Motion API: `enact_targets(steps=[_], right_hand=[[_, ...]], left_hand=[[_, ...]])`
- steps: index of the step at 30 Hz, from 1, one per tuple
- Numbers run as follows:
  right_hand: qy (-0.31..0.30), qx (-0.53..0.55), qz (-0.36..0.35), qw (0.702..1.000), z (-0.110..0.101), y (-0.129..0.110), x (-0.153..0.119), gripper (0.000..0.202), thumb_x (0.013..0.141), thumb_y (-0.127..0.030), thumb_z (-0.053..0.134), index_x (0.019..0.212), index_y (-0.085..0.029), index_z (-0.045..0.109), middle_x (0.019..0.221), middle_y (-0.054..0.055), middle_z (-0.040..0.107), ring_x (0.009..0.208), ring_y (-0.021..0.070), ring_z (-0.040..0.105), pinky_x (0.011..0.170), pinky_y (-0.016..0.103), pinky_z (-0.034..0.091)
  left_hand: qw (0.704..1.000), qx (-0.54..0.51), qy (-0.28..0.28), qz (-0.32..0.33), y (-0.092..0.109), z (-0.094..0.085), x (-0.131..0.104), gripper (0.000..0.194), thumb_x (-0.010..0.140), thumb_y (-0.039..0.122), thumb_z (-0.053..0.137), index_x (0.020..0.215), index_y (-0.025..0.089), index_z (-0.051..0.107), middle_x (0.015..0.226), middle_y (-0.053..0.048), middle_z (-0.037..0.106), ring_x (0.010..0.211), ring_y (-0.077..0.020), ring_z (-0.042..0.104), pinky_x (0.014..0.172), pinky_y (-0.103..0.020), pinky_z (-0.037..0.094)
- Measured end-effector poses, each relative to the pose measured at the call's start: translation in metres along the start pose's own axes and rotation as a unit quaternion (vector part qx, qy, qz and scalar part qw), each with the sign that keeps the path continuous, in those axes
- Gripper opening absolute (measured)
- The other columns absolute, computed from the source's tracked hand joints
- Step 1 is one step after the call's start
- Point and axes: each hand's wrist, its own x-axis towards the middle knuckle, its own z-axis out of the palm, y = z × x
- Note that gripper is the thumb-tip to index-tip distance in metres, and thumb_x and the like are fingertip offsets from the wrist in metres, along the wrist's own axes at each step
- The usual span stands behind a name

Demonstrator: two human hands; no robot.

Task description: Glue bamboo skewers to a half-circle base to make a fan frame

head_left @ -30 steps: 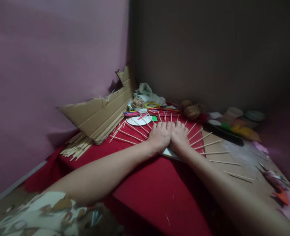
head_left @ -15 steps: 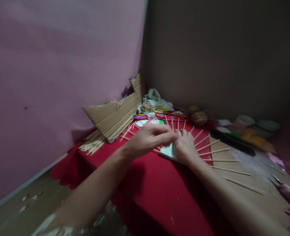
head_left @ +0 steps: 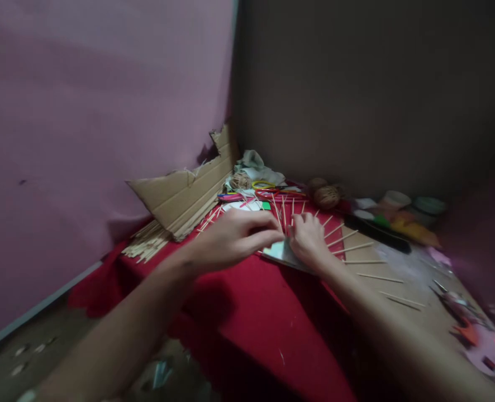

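Several thin wooden sticks fan outward in a half ring around a pale, shiny flat piece on the red cloth. My left hand is left of the fan's middle, thumb and forefinger closing at the lower end of one stick. Close by, my right hand rests over the pale piece with its fingers curled down among the inner stick ends. What its fingertips grip is hidden. A small gap separates the two hands.
A folded cardboard sheet leans at the left beside a bundle of sticks. Twine balls, red-handled scissors and cloth lie behind. At right are a black strip, cups and a pink glue gun. The red cloth hangs over the front edge.
My left hand has drawn back left from my right hand, opening a gap and uncovering more sticks. The whole view has shifted slightly, bringing the pink glue gun into sight.
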Motion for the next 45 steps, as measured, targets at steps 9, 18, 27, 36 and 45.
enact_targets(steps=[9, 18, 27, 36, 45], right_hand=[[-0.028, -0.012, -0.013, 0.999, 0.009, 0.011, -0.007, 0.038, 0.091, -0.023, 0.036, 0.122, -0.008, 0.053, 0.115, 0.020, 0.055, 0.101, 0.0330, 0.049, 0.086, 0.042, 0.037], [-0.052, 0.006, -0.067, 0.996, 0.022, 0.016, -0.002, 0.051, 0.090, -0.024, 0.036, 0.138, -0.008, 0.039, 0.133, 0.021, 0.047, 0.124, 0.0325, 0.038, 0.108, 0.050, 0.021], [-0.078, 0.003, -0.047, 0.996, 0.020, 0.014, -0.003, 0.055, 0.091, -0.022, 0.032, 0.143, -0.004, 0.032, 0.146, 0.022, 0.038, 0.137, 0.0341, 0.028, 0.112, 0.051, 0.018], [-0.007, -0.018, 0.033, 0.999, 0.010, 0.018, 0.025, 0.052, 0.093, -0.026, 0.032, 0.142, -0.011, 0.036, 0.145, 0.022, 0.038, 0.132, 0.0372, 0.035, 0.108, 0.054, 0.021], [-0.024, -0.048, 0.024, 0.998, 0.028, 0.019, 0.028, 0.051, 0.094, -0.019, 0.029, 0.143, -0.009, 0.035, 0.147, 0.022, 0.036, 0.136, 0.0386, 0.030, 0.110, 0.055, 0.013]], left_hand=[[0.956, 0.270, -0.107, -0.042, -0.014, 0.080, 0.063, 0.022, 0.093, 0.028, 0.050, 0.101, 0.012, 0.062, 0.095, -0.006, 0.067, 0.084, -0.0170, 0.064, 0.074, -0.036, 0.053], [0.949, 0.290, -0.109, -0.059, -0.024, 0.100, 0.069, 0.032, 0.095, 0.014, 0.029, 0.113, 0.008, 0.054, 0.094, -0.014, 0.067, 0.081, -0.0241, 0.066, 0.065, -0.035, 0.050], [0.957, 0.266, -0.104, -0.042, -0.032, 0.108, 0.074, 0.042, 0.093, 0.014, 0.033, 0.132, 0.003, 0.044, 0.140, -0.020, 0.044, 0.132, -0.0324, 0.034, 0.113, -0.051, 0.018], [0.956, 0.279, -0.051, -0.076, -0.051, 0.099, 0.094, 0.030, 0.090, 0.016, 0.036, 0.112, 0.011, 0.056, 0.115, -0.016, 0.058, 0.106, -0.0288, 0.050, 0.087, -0.042, 0.041], [0.945, 0.320, -0.064, -0.034, -0.046, 0.109, 0.097, 0.039, 0.092, 0.012, 0.028, 0.118, 0.006, 0.056, 0.114, -0.020, 0.058, 0.113, -0.0342, 0.046, 0.098, -0.053, 0.030]])
